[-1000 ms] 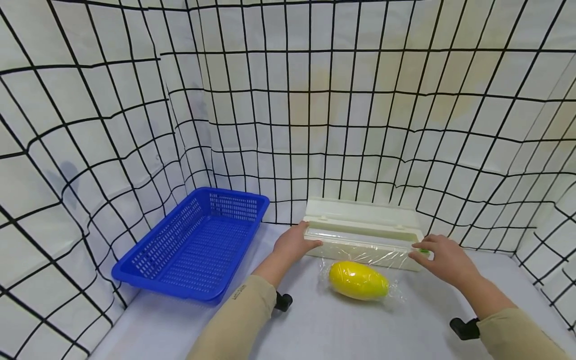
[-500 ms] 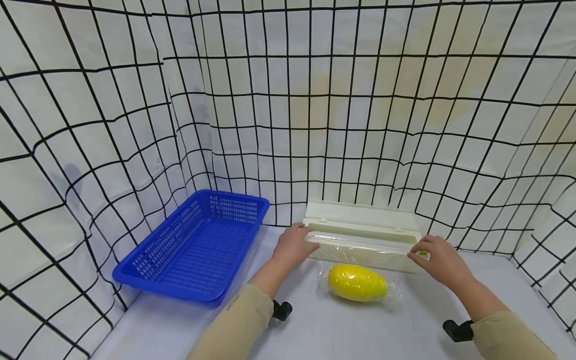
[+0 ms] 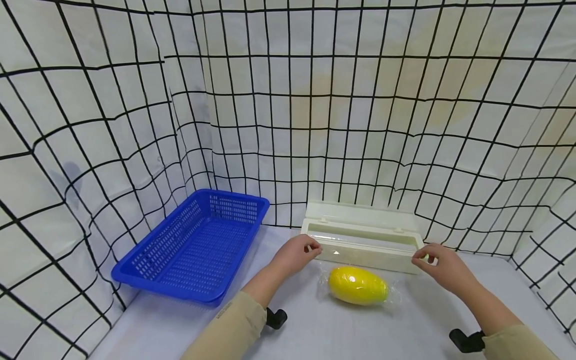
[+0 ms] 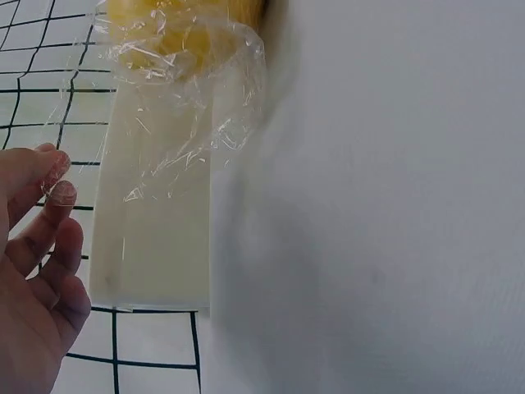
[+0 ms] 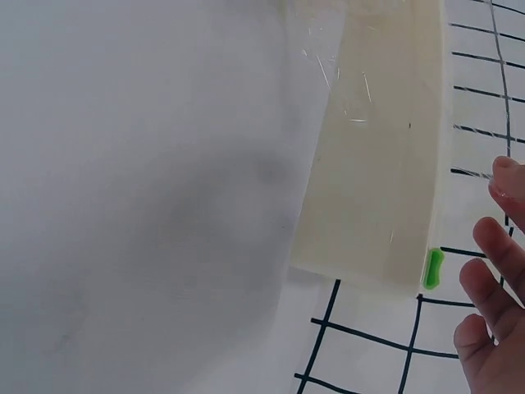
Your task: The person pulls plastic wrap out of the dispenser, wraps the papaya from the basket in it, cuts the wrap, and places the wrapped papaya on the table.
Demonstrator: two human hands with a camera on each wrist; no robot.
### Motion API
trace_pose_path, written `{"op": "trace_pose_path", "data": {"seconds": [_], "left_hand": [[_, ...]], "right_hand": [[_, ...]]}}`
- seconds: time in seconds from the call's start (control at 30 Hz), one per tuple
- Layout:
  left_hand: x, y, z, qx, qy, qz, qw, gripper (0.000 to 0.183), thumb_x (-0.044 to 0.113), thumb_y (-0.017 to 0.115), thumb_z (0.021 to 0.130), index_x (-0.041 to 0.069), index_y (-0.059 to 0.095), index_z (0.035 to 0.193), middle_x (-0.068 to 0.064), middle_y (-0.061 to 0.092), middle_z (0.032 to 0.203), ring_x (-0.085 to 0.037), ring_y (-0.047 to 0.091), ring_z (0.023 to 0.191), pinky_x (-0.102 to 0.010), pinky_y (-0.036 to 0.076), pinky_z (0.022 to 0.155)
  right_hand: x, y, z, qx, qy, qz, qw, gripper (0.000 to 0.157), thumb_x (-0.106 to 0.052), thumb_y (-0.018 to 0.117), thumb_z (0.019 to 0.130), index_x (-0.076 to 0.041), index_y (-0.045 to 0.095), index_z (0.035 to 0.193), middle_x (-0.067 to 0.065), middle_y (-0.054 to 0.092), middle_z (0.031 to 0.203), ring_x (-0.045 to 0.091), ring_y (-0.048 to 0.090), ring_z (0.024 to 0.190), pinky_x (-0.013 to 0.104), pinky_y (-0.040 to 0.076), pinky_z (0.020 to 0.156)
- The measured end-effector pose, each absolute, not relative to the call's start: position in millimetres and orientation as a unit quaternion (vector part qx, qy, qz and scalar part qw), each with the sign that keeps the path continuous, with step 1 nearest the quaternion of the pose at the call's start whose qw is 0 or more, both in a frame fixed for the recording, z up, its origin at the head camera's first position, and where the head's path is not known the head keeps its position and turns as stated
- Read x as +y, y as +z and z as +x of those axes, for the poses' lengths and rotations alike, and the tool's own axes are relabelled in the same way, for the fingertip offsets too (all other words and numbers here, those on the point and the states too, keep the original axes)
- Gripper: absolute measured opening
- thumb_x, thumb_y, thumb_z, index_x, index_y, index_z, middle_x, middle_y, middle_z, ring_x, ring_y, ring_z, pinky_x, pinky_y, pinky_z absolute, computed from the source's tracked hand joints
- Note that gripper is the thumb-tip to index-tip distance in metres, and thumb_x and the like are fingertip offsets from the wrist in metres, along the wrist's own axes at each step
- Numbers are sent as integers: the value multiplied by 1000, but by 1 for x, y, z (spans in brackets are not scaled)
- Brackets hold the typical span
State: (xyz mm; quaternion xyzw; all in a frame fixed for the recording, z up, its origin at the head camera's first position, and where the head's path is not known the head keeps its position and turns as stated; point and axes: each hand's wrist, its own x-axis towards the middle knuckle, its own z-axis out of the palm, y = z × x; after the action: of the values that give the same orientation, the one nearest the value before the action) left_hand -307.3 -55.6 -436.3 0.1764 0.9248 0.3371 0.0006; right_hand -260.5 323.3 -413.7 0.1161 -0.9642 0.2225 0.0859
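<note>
An off-white cling film box (image 3: 366, 257) stands by the mesh wall with its lid (image 3: 360, 214) raised. Inside lies a roll of cling film (image 3: 360, 242). My left hand (image 3: 293, 257) pinches the clear film between thumb and forefinger at the box's left front corner; the left wrist view shows film on those fingertips (image 4: 59, 190). At the right end, my right hand (image 3: 445, 269) pinches the film's other side, its remaining fingers loosely bent. In front of the box lies a yellow oval fruit (image 3: 357, 286) wrapped in crinkled clear film.
To the left sits a blue perforated plastic basket (image 3: 202, 250) on the white table surface (image 3: 337, 330). Black wire mesh over white sheeting (image 3: 292, 110) encloses the back and sides. A small green slider (image 5: 433, 268) sits at the box's right end.
My left hand has come off the box's left end and moved toward me, its thumb and forefinger now together. My right hand has dropped slightly nearer, still pinching. The fruit and basket stay put.
</note>
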Motion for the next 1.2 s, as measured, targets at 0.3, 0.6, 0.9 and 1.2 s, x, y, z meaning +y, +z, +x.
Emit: {"op": "trace_pose_path", "data": {"seconds": [0.3, 0.6, 0.9, 1.2], "left_hand": [[-61, -430, -290, 909, 361, 209, 20, 15, 31, 63, 98, 21, 73, 106, 13, 60, 90, -11, 55, 86, -27, 49, 71], [-72, -432, -273, 899, 370, 232, 23, 15, 31, 64, 98, 21, 74, 105, 17, 63, 92, -10, 56, 88, -27, 49, 72], [-81, -437, -260, 901, 339, 268, 38, 13, 29, 66, 96, 26, 74, 106, 20, 64, 93, -9, 58, 91, -30, 49, 81], [-83, -441, -260, 905, 197, 376, -7, 10, 22, 71, 93, 25, 77, 100, 16, 68, 101, -7, 61, 102, -29, 48, 96]], "right_hand": [[325, -418, -245, -964, 240, 103, 52, 8, -23, 74, 89, -18, 72, 94, 1, 63, 100, 20, 51, 86, 33, 43, 62], [326, -423, -225, -960, 245, 113, 69, 7, -23, 77, 87, -23, 70, 90, -6, 61, 94, 18, 51, 85, 29, 41, 62], [326, -429, -203, -959, 235, 135, 77, 13, -21, 80, 84, -28, 69, 85, -13, 59, 93, 13, 51, 83, 25, 42, 62], [325, -442, -201, -963, 99, 227, 109, 24, -21, 84, 77, -37, 68, 81, -19, 56, 92, 8, 54, 87, 34, 55, 76]]}}
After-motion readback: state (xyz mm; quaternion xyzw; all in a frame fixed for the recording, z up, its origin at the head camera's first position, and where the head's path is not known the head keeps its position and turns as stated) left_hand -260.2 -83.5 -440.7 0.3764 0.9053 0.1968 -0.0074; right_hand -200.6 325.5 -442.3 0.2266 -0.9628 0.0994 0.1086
